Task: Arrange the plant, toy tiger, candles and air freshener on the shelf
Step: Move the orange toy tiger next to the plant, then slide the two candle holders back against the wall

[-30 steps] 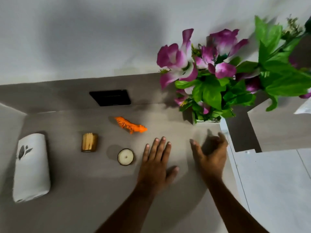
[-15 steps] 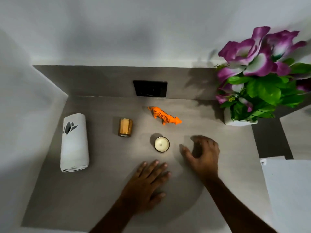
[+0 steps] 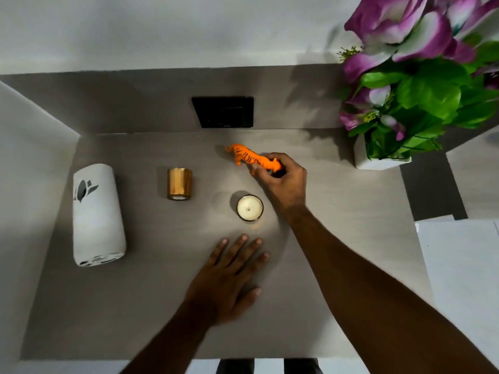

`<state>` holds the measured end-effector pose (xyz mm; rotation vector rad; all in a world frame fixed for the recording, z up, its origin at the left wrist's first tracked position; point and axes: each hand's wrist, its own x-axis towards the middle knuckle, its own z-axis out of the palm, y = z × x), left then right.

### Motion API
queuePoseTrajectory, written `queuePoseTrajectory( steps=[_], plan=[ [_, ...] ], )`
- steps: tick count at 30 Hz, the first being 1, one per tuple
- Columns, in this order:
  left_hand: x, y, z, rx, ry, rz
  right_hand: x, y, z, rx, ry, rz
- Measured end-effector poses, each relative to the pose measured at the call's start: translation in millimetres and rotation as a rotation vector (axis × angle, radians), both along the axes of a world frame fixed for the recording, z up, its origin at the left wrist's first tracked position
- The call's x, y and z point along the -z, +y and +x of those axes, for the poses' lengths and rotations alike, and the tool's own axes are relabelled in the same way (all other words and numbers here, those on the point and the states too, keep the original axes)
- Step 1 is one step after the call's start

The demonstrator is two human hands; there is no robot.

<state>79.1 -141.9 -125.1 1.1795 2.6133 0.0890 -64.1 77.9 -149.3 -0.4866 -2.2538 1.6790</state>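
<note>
Matte grey shelf against a pale wall, right hand with fingers curled, pinching the head end of a glossy orange striped plastic toy tiger, left hand flat, fingers spread, near a round white candle in a glass.

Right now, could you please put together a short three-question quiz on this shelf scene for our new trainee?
1. True or false: the right hand is closed on the toy tiger.
2. Which lies on its side? A) white candle B) gold candle C) plant
3. Fill in: the left hand rests flat on the ____.

Key: 1 true; 2 B; 3 shelf.
</note>
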Motion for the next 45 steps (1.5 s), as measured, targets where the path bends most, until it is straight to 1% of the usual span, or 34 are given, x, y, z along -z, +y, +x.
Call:
queuePoseTrajectory(
  steps=[2, 5, 9, 13, 17, 20, 21, 22, 23, 24, 26, 27, 28, 29, 31, 34, 36, 37, 40, 42, 45],
  plan=[
    [-2, -1, -1, -0.005, -0.019, -0.003, 4, 4, 6, 0.089, 0.030, 0.035],
    [-2, -1, 0, -0.014, -0.011, 0.011, 8, 20, 20, 0.308, 0.027, 0.096],
    [1, -4, 0, -0.013, 0.039, 0.044, -1, 36, 28, 0.529, 0.004, 0.043],
    [5, -1, 1, 0.000, 0.078, 0.061, -11, 39, 23, 0.611, 0.018, 0.053],
    [6, -1, 1, 0.006, 0.100, 0.092, -22, 38, 26, 0.601, -0.021, 0.004],
    [4, 1, 0, 0.009, 0.097, 0.129, -32, 28, 53, 0.671, 0.053, -0.084],
    [4, -1, 1, 0.002, 0.092, 0.175, -34, 20, 72, 0.654, 0.059, -0.097],
    [5, -4, 4, -0.042, 0.078, 0.263, -33, 10, 95, 0.581, 0.050, -0.080],
    [7, -10, 4, -0.142, 0.064, 0.387, -30, -1, 119, 0.460, 0.025, -0.043],
    [9, -14, 4, -0.300, 0.062, 0.522, -28, -10, 140, 0.308, -0.020, -0.025],
    [5, -24, -10, -0.732, 0.075, 0.744, -26, -28, 161, 0.012, -0.121, 0.042],
    [-2, -23, -22, -0.957, 0.061, 0.822, -25, -32, 161, -0.069, -0.167, 0.114],
    [-9, -23, -38, -1.157, 0.038, 0.872, -26, -37, 156, -0.088, -0.210, 0.172],
    [-19, -22, -57, -1.310, 0.015, 0.900, -29, -42, 148, -0.057, -0.241, 0.195],
    [-36, -21, -94, -1.481, -0.002, 0.890, -35, -53, 131, 0.033, -0.276, 0.180],
    [-52, -27, -132, -1.565, -0.049, 0.815, -39, -71, 111, 0.077, -0.270, 0.154],
    [-56, -31, -143, -1.565, -0.108, 0.756, -41, -77, 97, 0.124, -0.240, 0.144],
    [-57, -32, -145, -1.541, -0.115, 0.763, -41, -76, 90, 0.149, -0.226, 0.139],
    [-52, -35, -143, -1.470, -0.097, 0.879, -43, -67, 65, 0.194, -0.217, 0.081],
    [-46, -37, -141, -1.419, -0.088, 0.898, -43, -58, 43, 0.218, -0.225, 0.035],
    [-34, -33, -144, -1.400, -0.073, 0.944, -43, -48, 7, 0.266, -0.233, 0.025]
  ],
)
